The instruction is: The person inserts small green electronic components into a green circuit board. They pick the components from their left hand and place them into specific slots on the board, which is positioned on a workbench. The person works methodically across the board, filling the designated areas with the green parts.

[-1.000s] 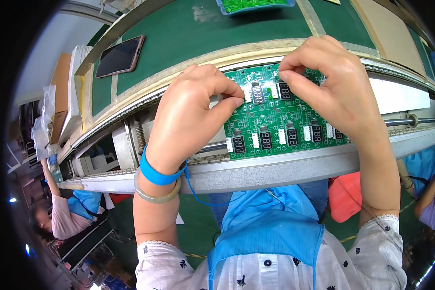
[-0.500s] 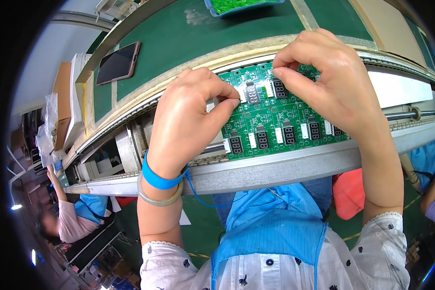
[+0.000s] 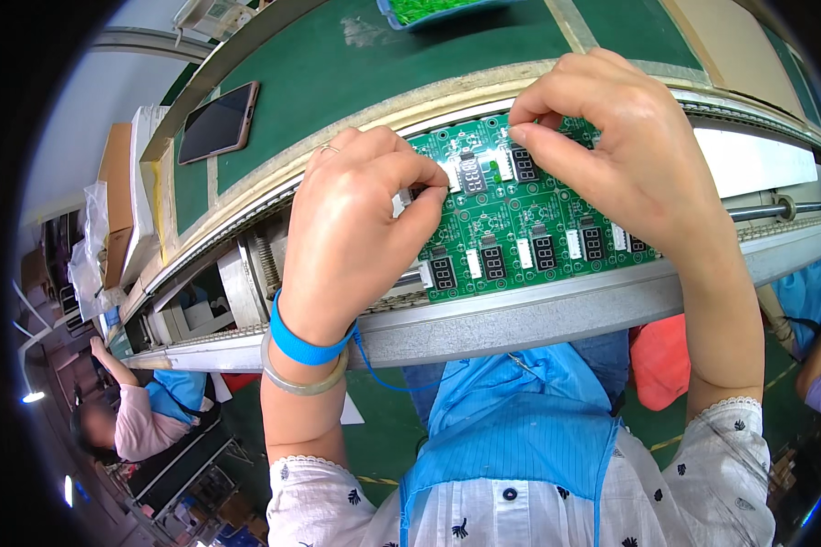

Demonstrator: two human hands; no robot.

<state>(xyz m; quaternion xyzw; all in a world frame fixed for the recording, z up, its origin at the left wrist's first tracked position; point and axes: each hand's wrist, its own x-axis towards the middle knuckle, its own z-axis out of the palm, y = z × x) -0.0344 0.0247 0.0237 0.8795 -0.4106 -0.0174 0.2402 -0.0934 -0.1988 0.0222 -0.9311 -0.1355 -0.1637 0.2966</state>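
A green circuit board panel (image 3: 483,217) lies between the metal rails in front of me. It carries several black digit displays (image 3: 544,252) with white connectors (image 3: 473,264) beside them. My left hand (image 3: 360,205) is over the panel's left end, thumb and forefinger pinched together next to an upper white connector (image 3: 453,177); whatever is between the tips is hidden. Over the upper right part, my right hand (image 3: 625,141) also pinches, its fingertips just above another white connector (image 3: 506,165). Anything in that pinch is too small to make out. Two small green parts (image 3: 495,171) show between the hands.
Behind the far rail is a green work surface with a phone (image 3: 219,122) and a blue tray (image 3: 447,16) of green pieces. The near metal rail (image 3: 520,321) runs before my body. A blue wrist strap (image 3: 306,342) trails a cord. Co-workers sit left and right.
Both hands keep their pinches over the panel. The right fingertips have shifted very slightly left and down; the whole view has moved a little.
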